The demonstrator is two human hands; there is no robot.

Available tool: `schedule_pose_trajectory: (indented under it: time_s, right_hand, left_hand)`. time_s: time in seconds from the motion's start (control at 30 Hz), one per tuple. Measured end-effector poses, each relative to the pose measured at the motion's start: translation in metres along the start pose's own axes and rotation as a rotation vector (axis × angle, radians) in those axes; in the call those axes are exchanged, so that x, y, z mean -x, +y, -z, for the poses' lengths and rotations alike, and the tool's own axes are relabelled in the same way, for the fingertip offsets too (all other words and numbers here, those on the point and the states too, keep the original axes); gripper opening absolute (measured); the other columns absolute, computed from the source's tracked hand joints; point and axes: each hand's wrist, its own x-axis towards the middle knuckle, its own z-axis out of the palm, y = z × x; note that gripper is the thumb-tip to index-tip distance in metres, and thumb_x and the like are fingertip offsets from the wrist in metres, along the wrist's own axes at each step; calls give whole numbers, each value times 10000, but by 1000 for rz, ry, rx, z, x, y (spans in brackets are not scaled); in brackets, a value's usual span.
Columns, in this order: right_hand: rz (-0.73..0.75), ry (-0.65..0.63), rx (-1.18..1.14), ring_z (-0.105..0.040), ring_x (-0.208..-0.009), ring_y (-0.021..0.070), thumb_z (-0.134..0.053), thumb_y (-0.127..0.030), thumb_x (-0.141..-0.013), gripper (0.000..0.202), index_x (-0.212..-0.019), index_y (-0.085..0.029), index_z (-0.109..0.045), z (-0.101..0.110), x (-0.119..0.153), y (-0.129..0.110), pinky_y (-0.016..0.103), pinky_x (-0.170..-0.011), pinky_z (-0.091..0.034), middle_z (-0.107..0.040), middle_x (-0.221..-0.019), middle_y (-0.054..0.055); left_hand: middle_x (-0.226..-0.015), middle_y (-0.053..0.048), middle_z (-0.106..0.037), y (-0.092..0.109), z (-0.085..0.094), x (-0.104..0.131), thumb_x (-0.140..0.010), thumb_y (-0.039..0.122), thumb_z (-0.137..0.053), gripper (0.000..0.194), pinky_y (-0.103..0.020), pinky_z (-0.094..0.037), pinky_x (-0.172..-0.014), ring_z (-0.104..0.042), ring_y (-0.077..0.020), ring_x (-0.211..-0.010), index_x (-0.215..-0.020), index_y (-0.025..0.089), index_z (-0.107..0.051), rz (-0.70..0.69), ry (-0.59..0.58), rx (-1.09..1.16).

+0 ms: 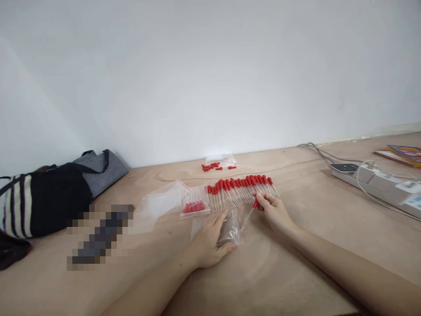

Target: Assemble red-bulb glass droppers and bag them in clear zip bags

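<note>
My right hand (pixel 271 208) pinches a dropper (pixel 251 214) by its red bulb. Its clear tube slants down to the left, with the tip at the edge of a clear zip bag (pixel 230 232). That bag lies on the table under my left hand (pixel 210 239), fingers along its far side and thumb on the near edge. Just beyond my hands is a row of droppers (pixel 243 184), red bulbs pointing away from me. To its left, a zip bag of droppers (pixel 194 206) lies with several red bulbs toward me.
Flat empty zip bags (pixel 158 204) lie left of the filled one. Loose red bulbs (pixel 210 166) and another clear bag (pixel 223 159) are near the wall. A power strip (pixel 378 180) with cables stands right; a striped black bag (pixel 52 197) is at left beside a blurred-out object (pixel 101 237).
</note>
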Motion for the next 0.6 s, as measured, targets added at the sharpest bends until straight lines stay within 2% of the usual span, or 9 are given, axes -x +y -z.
schedule_pose_trajectory:
  time_s: [0.1, 0.27, 0.37, 0.47, 0.6]
  right_hand:
    - [-14, -42, 5, -459, -561, 109, -583, -545, -615, 408, -738, -156, -596, -4, 7, -2, 241, -574, -377, -522, -591, -13]
    - [20, 49, -33, -456, -559, 104, -594, -544, -607, 418, -765, -157, -597, 6, -1, -6, 241, -591, -387, -521, -588, -16]
    - [7, 58, -51, -465, -556, 105, -602, -546, -597, 424, -756, -154, -594, 6, 0, -6, 243, -584, -395, -524, -587, -16]
    - [-32, -49, -15, -494, -565, 108, -611, -525, -599, 389, -732, -160, -587, -3, 11, -5, 248, -593, -409, -550, -604, -13]
    - [-34, -352, 15, -546, -620, 121, -652, -433, -601, 319, -784, -183, -578, -13, 27, -4, 258, -623, -427, -603, -662, -4]
  left_hand:
    - [-1316, -106, -343, -1, 0, 0, -722, 336, -565, 729, -448, -292, -970, -320, -260, -1196, -1318, 212, -165, -15, 9, 11]
    - [-1325, -105, -331, -2, -1, 0, -721, 337, -568, 722, -461, -283, -971, -307, -268, -1203, -1312, 216, -173, -4, 10, 21]
    - [-1322, -103, -339, -1, -1, 0, -720, 328, -567, 720, -455, -279, -974, -315, -264, -1199, -1311, 212, -174, -3, 9, 32]
    - [-1327, -101, -334, -3, -2, -1, -722, 332, -564, 729, -460, -276, -975, -307, -270, -1205, -1317, 219, -159, -2, 19, 46]
    - [-1338, -113, -317, -5, -5, -1, -726, 336, -563, 739, -453, -283, -972, -304, -268, -1209, -1322, 206, -146, 24, 35, 63]
